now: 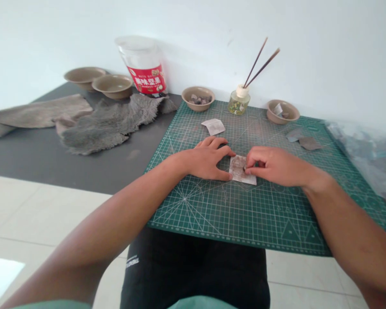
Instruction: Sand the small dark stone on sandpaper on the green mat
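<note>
A small pale square sheet (pixel 238 168), smudged brown and looking like sandpaper, lies on the green cutting mat (pixel 225 214). My left hand (pixel 207 159) rests beside it with fingers spread, its thumb and fingertips at the sheet's left edge. My right hand (pixel 272 165) is closed in a pinch over the sheet's right side. Between its fingertips shows a small dark piece (pixel 245 169), mostly hidden and touching the sheet. Behind my left hand lies another pale, creased sheet (pixel 214 126).
Small dark pieces fill a bowl (pixel 197 107); another bowl (pixel 283 119) holds scraps. A reed diffuser (pixel 239 103) stands between them. Right: grey squares (pixel 309 143) and plastic bags (pixel 366 150). Left: grey towels (pixel 99 124), two bowls (pixel 112 92), a clear tub (pixel 144 64).
</note>
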